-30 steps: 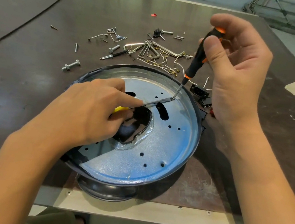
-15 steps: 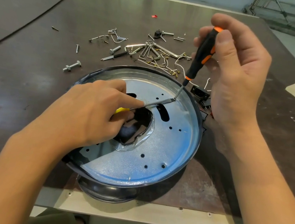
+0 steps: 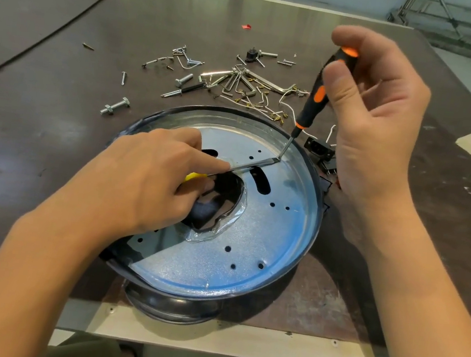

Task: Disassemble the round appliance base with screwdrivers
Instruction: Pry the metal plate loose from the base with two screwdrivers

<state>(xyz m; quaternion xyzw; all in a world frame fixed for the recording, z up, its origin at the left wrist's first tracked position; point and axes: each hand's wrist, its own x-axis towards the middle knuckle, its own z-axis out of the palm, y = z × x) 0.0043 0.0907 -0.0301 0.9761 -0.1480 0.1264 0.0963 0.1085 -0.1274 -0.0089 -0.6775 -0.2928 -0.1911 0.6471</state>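
— What is changing?
— The right hand is rolling the black-and-orange screwdriver in a pinching grip, with its tip staying put.
— The left?
— The left hand is gripping the yellow-handled steel screwdriver against the round silver metal base on the brown bench. A fastener is probably loosening.

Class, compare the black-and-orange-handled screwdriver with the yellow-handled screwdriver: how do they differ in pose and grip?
The black-and-orange-handled screwdriver stands steeply, tip down; the yellow-handled screwdriver lies nearly flat across the round silver appliance base. The right hand pinches the black-and-orange one, leaving its handle mostly visible; the left hand wraps the yellow one, hiding most of its handle. Both metal tips meet at one spot near the base's rim.
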